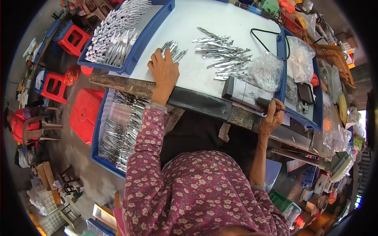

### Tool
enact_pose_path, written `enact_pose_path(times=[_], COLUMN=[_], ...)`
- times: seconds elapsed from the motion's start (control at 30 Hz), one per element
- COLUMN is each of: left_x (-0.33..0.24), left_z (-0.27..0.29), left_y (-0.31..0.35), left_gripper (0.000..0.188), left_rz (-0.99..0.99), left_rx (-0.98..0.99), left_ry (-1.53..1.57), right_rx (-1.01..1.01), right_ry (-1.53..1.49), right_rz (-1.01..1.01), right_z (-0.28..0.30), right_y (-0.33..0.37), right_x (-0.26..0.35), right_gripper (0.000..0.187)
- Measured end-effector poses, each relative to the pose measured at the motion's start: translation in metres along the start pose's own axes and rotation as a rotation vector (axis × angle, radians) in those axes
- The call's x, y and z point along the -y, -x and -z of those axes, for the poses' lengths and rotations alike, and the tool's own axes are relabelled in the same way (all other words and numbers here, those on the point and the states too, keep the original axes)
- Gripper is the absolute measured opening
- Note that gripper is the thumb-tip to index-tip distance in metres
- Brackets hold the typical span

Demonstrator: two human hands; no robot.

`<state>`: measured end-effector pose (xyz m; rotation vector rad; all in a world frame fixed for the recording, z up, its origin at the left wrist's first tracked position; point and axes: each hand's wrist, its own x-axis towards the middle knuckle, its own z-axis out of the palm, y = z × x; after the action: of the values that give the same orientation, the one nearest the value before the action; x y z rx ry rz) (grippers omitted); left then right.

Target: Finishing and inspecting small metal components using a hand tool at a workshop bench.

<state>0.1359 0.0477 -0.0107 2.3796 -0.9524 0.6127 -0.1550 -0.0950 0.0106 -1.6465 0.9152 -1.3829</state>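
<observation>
My left hand [164, 72] rests at the near edge of a small pile of slim silver metal pieces [177, 53] on the white table sheet. Its fingers are bent and spread apart, with the tips at the pile; nothing shows clearly gripped. At the table's front edge, my right hand [271, 118] is closed around a tool with a dark cylindrical handle [262, 103]; its exact kind is unclear. Just left of that hand lies a pale block with dark ends [246, 91]. A larger heap of similar metal pieces [224, 53] spreads between my hands, farther back.
A blue tray [136, 53] of white-ended metal pieces stands at the far left. Below the table, another blue tray [96, 137] holds more. Clear plastic bags [267, 70] and a blue bin [319, 106] sit to the right. Red stools [55, 86] stand on the floor at left.
</observation>
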Motion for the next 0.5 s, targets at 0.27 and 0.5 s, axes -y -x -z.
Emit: enact_pose_path(times=[0.27, 0.5], left_x=[0.022, 0.019], left_z=[-0.011, -0.020], left_y=[-0.021, -0.022], left_gripper=[0.062, 0.046], left_rz=[0.061, -0.017], left_rx=[0.277, 0.271], left_ry=[0.028, -0.093], right_rx=[0.054, 0.033], right_ry=[-0.057, -0.114], right_rz=[-0.073, -0.072], right_z=[0.005, 0.003], right_y=[0.002, 0.004], right_x=[-0.001, -0.001], right_gripper=[0.024, 0.025])
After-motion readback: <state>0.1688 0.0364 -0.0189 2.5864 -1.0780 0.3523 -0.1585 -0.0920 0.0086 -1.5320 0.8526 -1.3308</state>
